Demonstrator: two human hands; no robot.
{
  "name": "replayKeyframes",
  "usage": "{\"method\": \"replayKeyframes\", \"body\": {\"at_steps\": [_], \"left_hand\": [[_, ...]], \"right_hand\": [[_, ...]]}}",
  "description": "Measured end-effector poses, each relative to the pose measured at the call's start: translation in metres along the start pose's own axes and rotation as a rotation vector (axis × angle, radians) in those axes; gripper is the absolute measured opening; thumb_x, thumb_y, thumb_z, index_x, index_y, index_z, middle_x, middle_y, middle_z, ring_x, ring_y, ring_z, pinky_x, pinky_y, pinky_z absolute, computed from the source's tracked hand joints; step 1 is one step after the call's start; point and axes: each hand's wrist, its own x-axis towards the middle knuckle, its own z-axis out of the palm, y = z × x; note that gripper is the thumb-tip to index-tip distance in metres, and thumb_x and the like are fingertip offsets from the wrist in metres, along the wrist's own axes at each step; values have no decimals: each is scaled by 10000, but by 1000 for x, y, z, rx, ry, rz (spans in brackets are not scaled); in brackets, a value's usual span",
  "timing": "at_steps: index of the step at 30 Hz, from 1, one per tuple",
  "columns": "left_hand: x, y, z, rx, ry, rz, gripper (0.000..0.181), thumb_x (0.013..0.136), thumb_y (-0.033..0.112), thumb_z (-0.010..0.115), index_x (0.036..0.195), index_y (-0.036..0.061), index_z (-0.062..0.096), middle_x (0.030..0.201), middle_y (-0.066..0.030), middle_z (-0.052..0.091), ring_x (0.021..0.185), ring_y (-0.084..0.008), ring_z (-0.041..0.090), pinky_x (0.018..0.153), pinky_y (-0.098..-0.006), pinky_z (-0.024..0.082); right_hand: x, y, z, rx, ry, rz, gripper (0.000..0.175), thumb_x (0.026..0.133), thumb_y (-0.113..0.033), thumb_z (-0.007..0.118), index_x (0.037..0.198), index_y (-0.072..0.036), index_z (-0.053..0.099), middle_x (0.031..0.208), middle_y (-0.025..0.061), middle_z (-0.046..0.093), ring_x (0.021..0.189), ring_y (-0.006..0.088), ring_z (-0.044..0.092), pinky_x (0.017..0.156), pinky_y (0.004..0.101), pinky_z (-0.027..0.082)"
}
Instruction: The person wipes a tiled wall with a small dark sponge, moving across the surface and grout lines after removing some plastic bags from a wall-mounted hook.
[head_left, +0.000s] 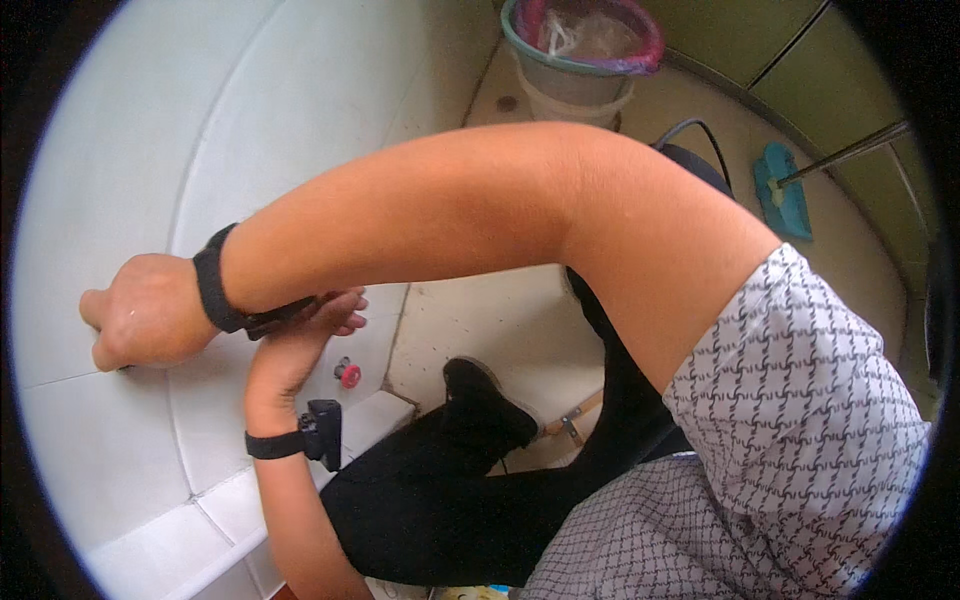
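Observation:
My right arm crosses the view, and my right hand (154, 311) is curled against the white tiled wall (97, 442) at the left. A small dark edge shows beneath it; what it is, and whether the hand grips it, is hidden. Below the right wrist is my left hand (300, 341), partly covered by the right wrist and its black strap (216, 281). Its fingers point right, slightly apart, with nothing seen in them. A black device on a strap (324, 435) sits on the left wrist. Near the left hand, a small valve with a red knob (349, 376) projects from the wall.
A lined waste bin (577, 90) stands on the floor at the top, near a floor drain (507, 103). A blue dustpan or broom head (784, 195) with a metal handle is at the right. My black shoe (487, 409) is on the floor beside a wooden piece (577, 416). A tiled ledge (172, 544) runs along the lower left.

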Motion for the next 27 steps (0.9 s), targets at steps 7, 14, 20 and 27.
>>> {"method": "replayKeyframes", "body": {"at_steps": [7, 14, 20, 27], "left_hand": [[-7, 23, -1, 47, -102, 72, 243, 967, 134, 592, 1122, -43, 651, 1045, -129, 705, 920, -186, 693, 825, -304, 555], [5, 22, -3, -6, -165, 89, 259, 976, 165, 612, 1141, -33, 645, 1049, -109, 700, 929, -171, 680, 833, -301, 544], [-5, 19, -6, 12, -129, 69, 266, 982, 194, 618, 1136, -20, 649, 1048, -102, 696, 937, -165, 679, 836, -304, 542], [14, 10, -3, -15, -182, 99, 304, 971, 256, 656, 1111, -14, 659, 1007, -89, 695, 893, -163, 686, 795, -295, 552]], "right_hand": [[35, 104, -110, -166, 432, 180, 149, 786, -108, 636, 912, -102, 715, 955, 199, 662, 945, 372, 641, 805, 469, 549], [-71, 260, -216, -457, 751, 768, 200, 816, -55, 580, 929, -38, 744, 917, 223, 714, 833, 382, 696, 802, 445, 561], [20, 199, -182, -418, 832, 459, 254, 803, -61, 590, 1004, -77, 745, 883, 205, 658, 993, 396, 608, 894, 452, 517], [88, 26, -45, 48, 434, 40, 34, 807, -56, 597, 787, -29, 600, 930, 173, 575, 904, 351, 582, 757, 436, 507]]}}
